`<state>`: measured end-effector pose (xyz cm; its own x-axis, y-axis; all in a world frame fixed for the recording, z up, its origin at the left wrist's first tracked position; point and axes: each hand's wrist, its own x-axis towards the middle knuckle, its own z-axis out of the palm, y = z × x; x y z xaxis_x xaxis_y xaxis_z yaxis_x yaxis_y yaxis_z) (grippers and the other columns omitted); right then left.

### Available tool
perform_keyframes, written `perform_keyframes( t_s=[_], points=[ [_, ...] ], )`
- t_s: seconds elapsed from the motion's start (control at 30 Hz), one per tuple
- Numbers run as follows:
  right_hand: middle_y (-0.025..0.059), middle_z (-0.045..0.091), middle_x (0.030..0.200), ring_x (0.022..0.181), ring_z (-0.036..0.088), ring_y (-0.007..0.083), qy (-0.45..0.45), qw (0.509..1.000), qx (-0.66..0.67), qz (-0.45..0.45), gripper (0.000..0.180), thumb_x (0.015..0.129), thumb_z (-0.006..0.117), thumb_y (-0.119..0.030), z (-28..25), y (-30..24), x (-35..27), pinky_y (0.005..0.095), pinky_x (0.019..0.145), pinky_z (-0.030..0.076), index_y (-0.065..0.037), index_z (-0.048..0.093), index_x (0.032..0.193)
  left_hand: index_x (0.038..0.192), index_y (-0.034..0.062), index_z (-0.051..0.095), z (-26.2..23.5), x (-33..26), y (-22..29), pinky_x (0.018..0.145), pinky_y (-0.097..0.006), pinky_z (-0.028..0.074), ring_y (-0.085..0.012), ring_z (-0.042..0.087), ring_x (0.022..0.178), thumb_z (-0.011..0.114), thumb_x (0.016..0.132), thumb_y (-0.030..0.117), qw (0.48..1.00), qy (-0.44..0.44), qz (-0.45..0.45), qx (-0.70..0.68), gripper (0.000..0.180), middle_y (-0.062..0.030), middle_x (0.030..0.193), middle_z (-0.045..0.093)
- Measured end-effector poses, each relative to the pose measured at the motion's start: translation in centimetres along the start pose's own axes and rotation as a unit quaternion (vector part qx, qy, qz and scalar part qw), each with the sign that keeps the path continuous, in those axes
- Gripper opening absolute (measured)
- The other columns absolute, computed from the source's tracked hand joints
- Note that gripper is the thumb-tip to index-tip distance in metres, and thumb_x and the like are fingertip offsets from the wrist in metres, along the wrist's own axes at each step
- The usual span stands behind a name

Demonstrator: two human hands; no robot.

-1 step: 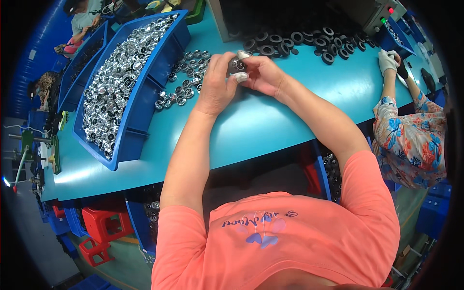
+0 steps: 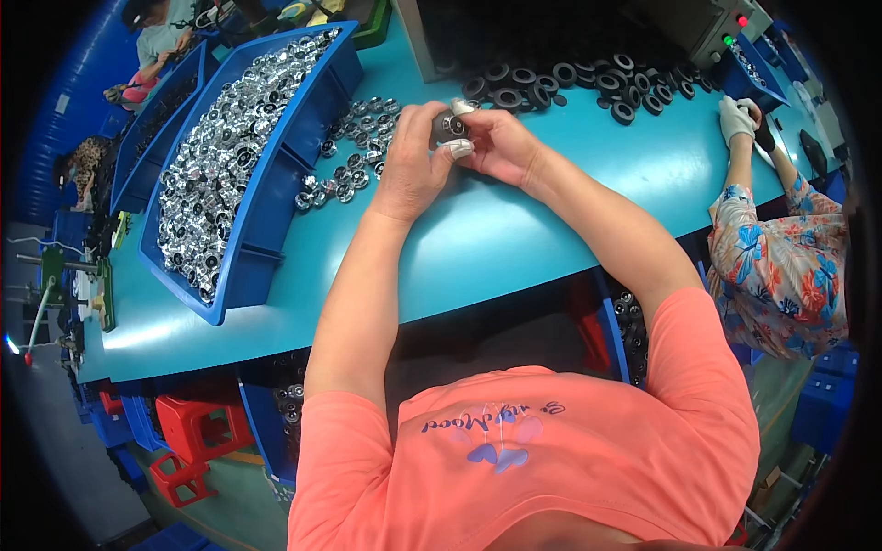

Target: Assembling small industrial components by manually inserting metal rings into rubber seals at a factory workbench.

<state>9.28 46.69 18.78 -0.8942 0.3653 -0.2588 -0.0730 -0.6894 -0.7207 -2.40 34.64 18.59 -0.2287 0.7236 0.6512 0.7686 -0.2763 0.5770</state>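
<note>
Above the worktable, both my hands meet around a small toy wheel, a black tyre with a shiny hub in its middle. My left hand grips it from the left, thumb below and fingers curled behind. From the right, my right hand closes on it too, partly hidden where the fingers overlap. White wraps cover some of my fingertips. Loose chrome hubs lie on the tabletop just left of my hands. Beyond my right hand, many black tyres are spread and heaped.
A long blue bin full of chrome hubs stands on the turquoise table at left. At right, a person in a flowered shirt works with gloved hands. Red stools stand below left. Another person sits far left.
</note>
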Motion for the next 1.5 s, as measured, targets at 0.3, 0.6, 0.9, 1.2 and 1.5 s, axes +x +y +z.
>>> perform_keyframes(
  t_s=[0.3, 0.6, 0.9, 1.2, 1.5],
  points=[
    [0.0007, 0.063, 0.106, 0.094, 0.058, 0.0129, -0.045, 0.999, 0.009, 0.01, 0.02, 0.098, 0.052, -0.025, -0.7, 0.0, 0.1, 0.0327, 0.088, 0.045, -0.015, 0.059, 0.114, 0.122, 0.0091, 0.06, -0.2, 0.0, 0.1, 0.08, -0.037, 0.052, -0.0296, 0.059, 0.094, 0.066, 0.073, -0.009, 0.999, -0.007, -0.028, -0.022, 0.052, -0.0116, 0.103, 0.058],
    [-0.0012, 0.063, 0.104, 0.093, 0.057, 0.0125, -0.141, 0.989, 0.042, 0.007, 0.022, 0.098, 0.054, -0.032, -1.8, 0.8, 0.8, 0.0331, 0.088, 0.046, -0.015, 0.06, 0.112, 0.117, 0.0083, 0.063, -0.1, -0.1, -0.4, 0.078, -0.036, 0.052, -0.0271, 0.06, 0.092, 0.068, 0.071, -0.007, 1.0, 0.016, -0.01, -0.005, 0.048, -0.0107, 0.099, 0.061],
    [0.0061, 0.066, 0.106, 0.097, 0.063, 0.0147, -0.068, 0.997, -0.017, 0.008, 0.029, 0.092, 0.069, -0.026, -1.3, -0.3, 0.5, 0.0289, 0.081, 0.053, -0.007, 0.062, 0.113, 0.118, 0.0035, 0.064, -0.3, -0.3, -1.0, 0.078, -0.025, 0.053, -0.0124, 0.065, 0.089, 0.077, 0.077, 0.002, 0.988, 0.029, -0.146, -0.037, 0.043, -0.0041, 0.103, 0.067],
    [0.0112, 0.06, 0.116, 0.103, 0.06, 0.0169, -0.073, 0.997, -0.006, 0.0, 0.031, 0.095, 0.06, -0.026, -1.1, -0.9, 0.7, 0.0338, 0.087, 0.054, -0.003, 0.062, 0.115, 0.125, 0.0031, 0.06, -0.1, -0.3, -2.0, 0.084, -0.029, 0.057, -0.0149, 0.066, 0.096, 0.075, 0.081, 0.001, 0.937, 0.061, -0.229, -0.258, 0.047, -0.0073, 0.108, 0.067],
    [0.0018, 0.066, 0.099, 0.092, 0.061, 0.0101, -0.073, 0.992, -0.103, -0.027, 0.028, 0.093, 0.066, -0.02, -0.9, -1.3, 0.1, 0.0241, 0.076, 0.05, -0.004, 0.066, 0.116, 0.129, 0.0036, 0.058, -0.1, -0.2, -1.7, 0.084, -0.031, 0.058, -0.0157, 0.064, 0.101, 0.075, 0.082, 0.003, 0.91, 0.044, -0.255, -0.324, 0.05, -0.0073, 0.112, 0.066]
  ],
)
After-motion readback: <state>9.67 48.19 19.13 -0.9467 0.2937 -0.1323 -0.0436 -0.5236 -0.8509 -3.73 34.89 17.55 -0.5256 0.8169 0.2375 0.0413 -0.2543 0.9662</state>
